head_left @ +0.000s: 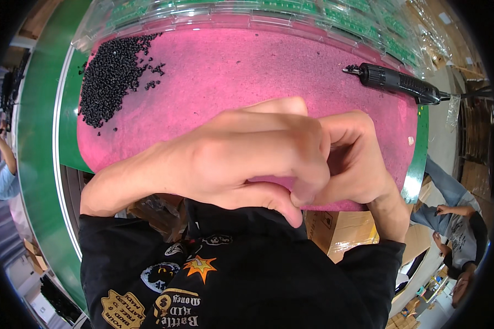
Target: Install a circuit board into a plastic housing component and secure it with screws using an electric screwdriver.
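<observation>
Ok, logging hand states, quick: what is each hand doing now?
Left hand: fingers curled closed against the right; contents hidden.
Right hand: fingers curled closed, contents hidden.

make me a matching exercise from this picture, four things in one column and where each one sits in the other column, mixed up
Things:
1. pile of small black parts
2. black power screwdriver
3. clear trays of green parts
4. both hands

Places:
A. along the far edge of the pink mat
B. far left of the mat
C. pressed together at the mat's near edge
D. far right of the mat

Pairs: 1-B, 2-D, 3-A, 4-C
</observation>
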Demonstrator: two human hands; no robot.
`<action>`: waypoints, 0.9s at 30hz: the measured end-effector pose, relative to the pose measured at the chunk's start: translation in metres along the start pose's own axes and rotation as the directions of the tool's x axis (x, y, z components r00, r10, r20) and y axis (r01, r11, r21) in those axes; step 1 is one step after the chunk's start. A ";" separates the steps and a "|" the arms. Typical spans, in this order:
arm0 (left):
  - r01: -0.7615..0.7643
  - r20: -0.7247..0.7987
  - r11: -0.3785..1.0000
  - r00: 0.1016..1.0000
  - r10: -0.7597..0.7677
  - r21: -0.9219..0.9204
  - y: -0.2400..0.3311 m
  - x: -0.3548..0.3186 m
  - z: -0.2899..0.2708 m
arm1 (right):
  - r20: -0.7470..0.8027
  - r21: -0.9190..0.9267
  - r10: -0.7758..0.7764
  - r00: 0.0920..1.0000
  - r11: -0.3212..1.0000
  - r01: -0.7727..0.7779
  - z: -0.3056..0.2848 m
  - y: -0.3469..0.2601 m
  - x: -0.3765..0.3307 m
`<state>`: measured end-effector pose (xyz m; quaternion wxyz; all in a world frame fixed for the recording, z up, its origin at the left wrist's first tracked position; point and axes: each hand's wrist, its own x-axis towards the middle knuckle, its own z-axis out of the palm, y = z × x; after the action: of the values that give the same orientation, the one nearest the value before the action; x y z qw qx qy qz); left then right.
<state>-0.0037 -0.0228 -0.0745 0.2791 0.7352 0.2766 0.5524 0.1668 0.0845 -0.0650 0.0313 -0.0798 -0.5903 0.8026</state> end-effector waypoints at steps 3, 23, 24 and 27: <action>0.012 0.013 1.000 1.000 -0.012 -0.008 -0.005 0.000 0.000 | -0.012 0.047 -0.038 0.999 0.998 0.038 0.003 -0.003 -0.001; -0.005 0.083 1.000 0.997 0.003 0.021 -0.006 0.001 -0.001 | -0.033 0.016 0.010 0.999 1.000 -0.009 0.003 -0.001 -0.002; 0.000 0.084 1.000 0.996 -0.002 0.018 -0.006 0.000 -0.001 | -0.018 -0.007 0.022 1.000 1.000 -0.022 0.002 0.000 -0.002; 0.014 0.088 1.000 0.996 -0.015 0.018 -0.005 0.001 -0.002 | 0.002 -0.036 0.031 1.000 0.999 -0.031 0.000 0.000 -0.002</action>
<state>-0.0059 -0.0188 -0.0766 0.2885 0.7591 0.2742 0.5151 0.1684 0.0845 -0.0644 0.0168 -0.0885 -0.6033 0.7924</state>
